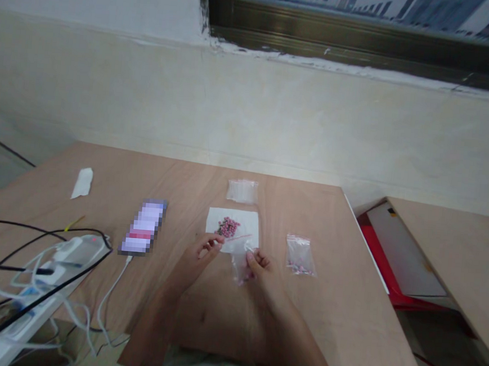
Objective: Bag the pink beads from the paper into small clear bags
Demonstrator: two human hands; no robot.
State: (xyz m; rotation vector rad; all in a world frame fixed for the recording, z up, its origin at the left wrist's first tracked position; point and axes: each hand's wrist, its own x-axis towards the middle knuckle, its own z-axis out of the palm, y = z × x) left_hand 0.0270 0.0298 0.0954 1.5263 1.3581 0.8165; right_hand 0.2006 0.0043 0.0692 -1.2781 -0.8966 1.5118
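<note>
A small clear plastic bag, crumpled, hangs from the right hand, just beside a thin pink strand pinched in the left hand. A heap of pink beads lies on a white paper sheet, just beyond both hands.

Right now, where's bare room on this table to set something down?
Bare wood lies right of the bead bag, by the table's edge, and between the pixelated device and the white paper sheet. It's crowded left at the power strip and cables, and at the sheet with the pink beads, your left hand, and your right hand holding a clear bag.
</note>
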